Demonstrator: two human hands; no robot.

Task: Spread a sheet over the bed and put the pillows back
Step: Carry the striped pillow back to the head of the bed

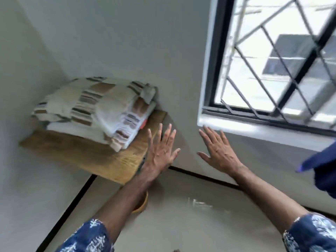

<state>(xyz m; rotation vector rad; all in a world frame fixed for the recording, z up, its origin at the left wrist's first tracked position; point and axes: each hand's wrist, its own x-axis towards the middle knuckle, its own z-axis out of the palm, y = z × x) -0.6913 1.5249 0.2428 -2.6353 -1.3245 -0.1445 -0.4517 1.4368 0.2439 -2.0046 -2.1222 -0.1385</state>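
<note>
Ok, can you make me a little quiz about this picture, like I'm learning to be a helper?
1. True or false: the left hand is holding something.
2. What does the folded striped bedding sit on? A) the floor B) the wooden table C) the window sill
3. Fill in: the right hand has its fingers ____ out.

Key:
1. False. It is held open with nothing in it.
2. B. The pile lies on the table in the corner.
3. Spread. The fingers are straight and apart, below the sill.
</note>
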